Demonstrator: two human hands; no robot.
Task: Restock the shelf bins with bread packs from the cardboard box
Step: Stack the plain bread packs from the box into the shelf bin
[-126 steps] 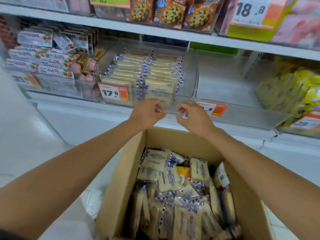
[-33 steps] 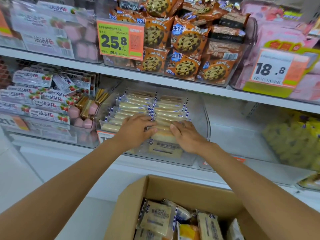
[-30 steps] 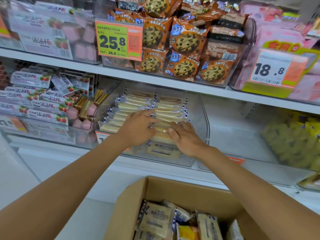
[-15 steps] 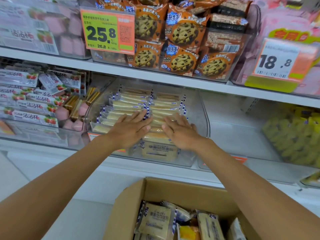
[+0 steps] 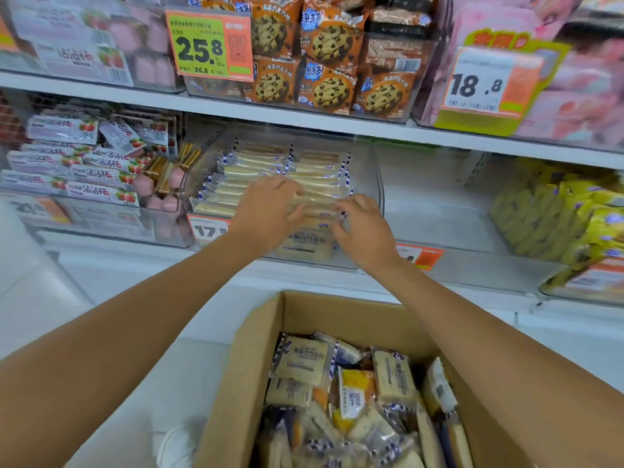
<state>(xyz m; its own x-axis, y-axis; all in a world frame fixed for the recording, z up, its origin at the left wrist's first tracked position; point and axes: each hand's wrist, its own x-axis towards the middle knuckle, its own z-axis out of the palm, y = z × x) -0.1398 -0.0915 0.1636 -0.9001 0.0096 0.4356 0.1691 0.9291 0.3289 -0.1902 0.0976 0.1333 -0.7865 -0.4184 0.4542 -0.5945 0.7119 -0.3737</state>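
A clear shelf bin (image 5: pixel 366 263) on the middle shelf holds two rows of pale bread packs (image 5: pixel 256 167) with blue-and-white edges. My left hand (image 5: pixel 266 211) and my right hand (image 5: pixel 363 231) lie side by side on the front packs of the right-hand row, fingers slightly bent and touching the wrappers; neither hand has a pack lifted. Below my forearms an open cardboard box (image 5: pixel 304 315) holds several loose bread packs (image 5: pixel 300 359), among them one with an orange label.
Right of the bread bin stands a clear bin (image 5: pixel 439 204) with nothing in it, then yellow packs (image 5: pixel 557 217). Strawberry snack packs (image 5: pixel 84 170) fill the left bin. Cookie bags (image 5: pixel 331 45) sit on the shelf above. A white shoe (image 5: pixel 175 447) shows by the box.
Both hands went from gripping the bin's front edge to lying on the packs inside. In the last half second their fingers bent a little and my view dropped, showing more of the box.
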